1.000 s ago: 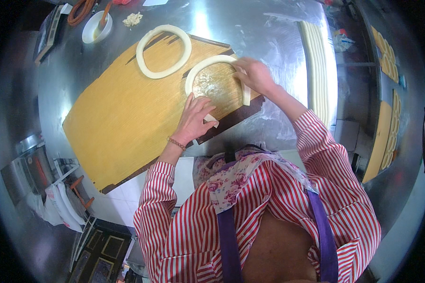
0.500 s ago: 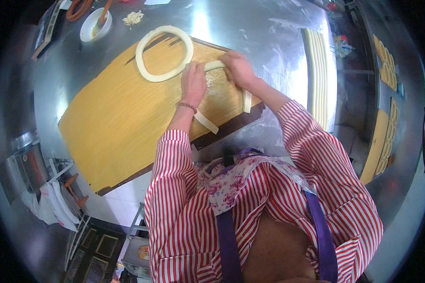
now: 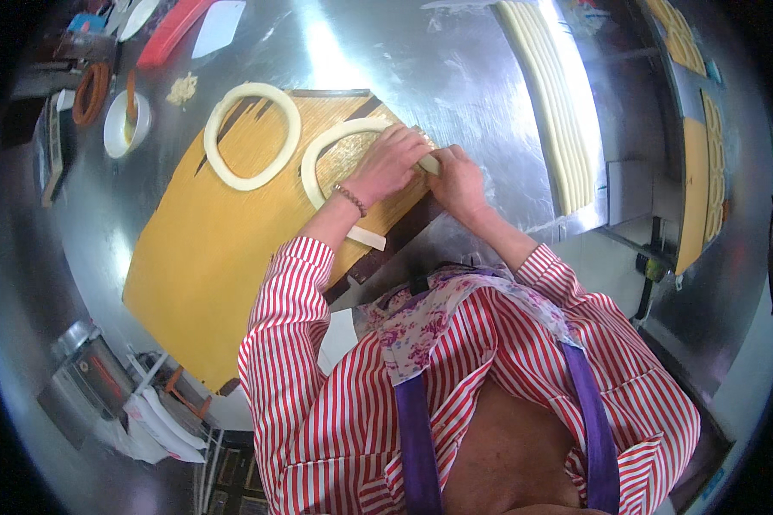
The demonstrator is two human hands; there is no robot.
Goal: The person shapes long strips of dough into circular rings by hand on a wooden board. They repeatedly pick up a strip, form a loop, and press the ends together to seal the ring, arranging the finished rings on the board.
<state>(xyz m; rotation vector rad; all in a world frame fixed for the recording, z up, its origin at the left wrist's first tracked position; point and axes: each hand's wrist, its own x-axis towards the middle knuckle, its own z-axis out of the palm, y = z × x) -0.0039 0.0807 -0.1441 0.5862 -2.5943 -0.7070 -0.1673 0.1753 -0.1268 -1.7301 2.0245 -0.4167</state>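
Note:
On the yellow board, a pale dough strip [image 3: 310,168] bends in an open curve, one flat-cut end lying near the board's front edge. My left hand [image 3: 391,161] is closed over the strip's far right stretch, fingers curled down. Beside it my right hand [image 3: 458,182] pinches the strip's other end between thumb and fingers, at the right edge of the board. Part of the strip is hidden under my left hand. To the left rests a dough ring [image 3: 292,129], closed into a full loop and apart from the strip.
The yellow board [image 3: 206,257] lies on a metal table [image 3: 464,77]. Long dough strips [image 3: 550,103] lie side by side at the right. Far left stand a white bowl [image 3: 117,137] with a brush and a small heap of dough bits [image 3: 182,89]. Trays of shaped dough [image 3: 713,172] stand far right.
My view has shifted. My right hand has brought the strip's right end in toward the board's right edge, and my left hand now sits farther right along the strip, whose left side shows as a curve.

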